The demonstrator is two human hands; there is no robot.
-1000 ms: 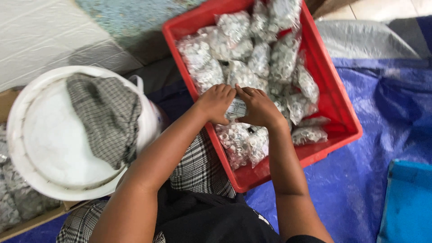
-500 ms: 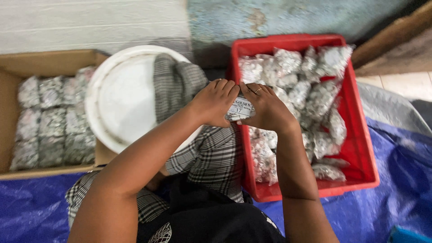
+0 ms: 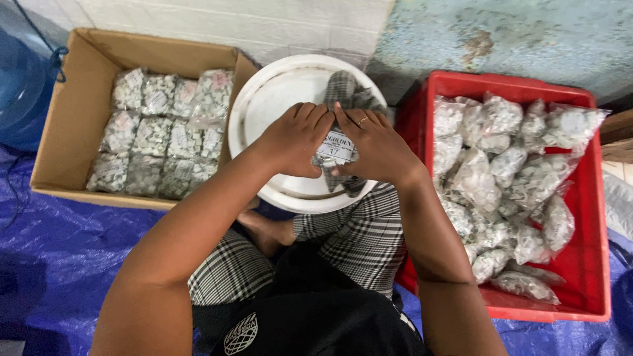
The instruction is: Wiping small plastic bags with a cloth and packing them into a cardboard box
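My left hand (image 3: 295, 140) and my right hand (image 3: 376, 146) together grip one small clear packet (image 3: 334, 146) with a white label, pressing it over a white bucket lid (image 3: 277, 99). A checked cloth (image 3: 343, 89) lies on the lid behind the packet. A ring shows on my right hand. To the right stands a red crate (image 3: 593, 217) heaped with several similar clear packets (image 3: 508, 165) of small pale pieces. On the left, a cardboard box (image 3: 72, 112) holds several packets (image 3: 161, 135) laid flat in neat rows.
I sit cross-legged in checked trousers (image 3: 356, 244) on a blue tarp (image 3: 59, 257). A white brick wall (image 3: 264, 23) and a patchy bluish wall (image 3: 501, 33) are behind. A large blue water bottle (image 3: 20, 72) stands at the far left.
Both hands lifted a packet out of the red crate and carried it left over the white lid. The view swung left, bringing the cardboard box fully into sight.
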